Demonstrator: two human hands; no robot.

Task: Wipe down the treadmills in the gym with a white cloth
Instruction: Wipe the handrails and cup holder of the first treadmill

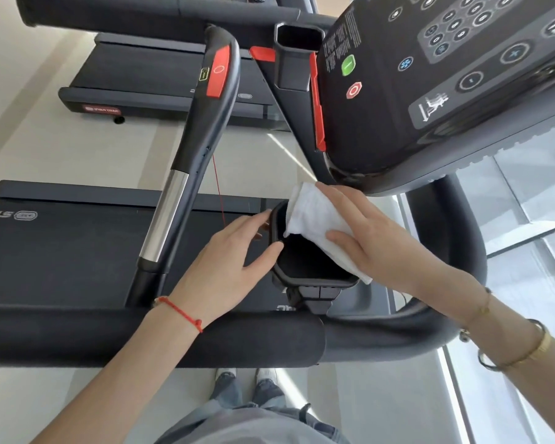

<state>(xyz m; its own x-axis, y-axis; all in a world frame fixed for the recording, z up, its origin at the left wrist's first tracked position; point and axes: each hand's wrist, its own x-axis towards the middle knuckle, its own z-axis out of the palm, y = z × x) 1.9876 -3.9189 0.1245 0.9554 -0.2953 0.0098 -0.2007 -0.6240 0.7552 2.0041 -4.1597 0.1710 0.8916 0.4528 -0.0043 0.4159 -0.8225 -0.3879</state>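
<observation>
Cloth (314, 219) lies folded and white over the far right rim of the black cup holder (311, 277), just under the lower edge of the console (430, 91); the right hand (375, 238) presses it down, its grip spread flat with the thumb on the cloth's near side; the left hand (231, 254) steadies the holder's left wall, fingers mostly straight and touching the rim, curled round nothing that I can see. By my judgement the work sits mid-way on this treadmill (61, 251); the holder's rim is in hand, while the handlebar (180, 193), the console face and the belt show no sign either way of wiping; a second treadmill (161, 78) waits beyond, apparently still to do.
</observation>
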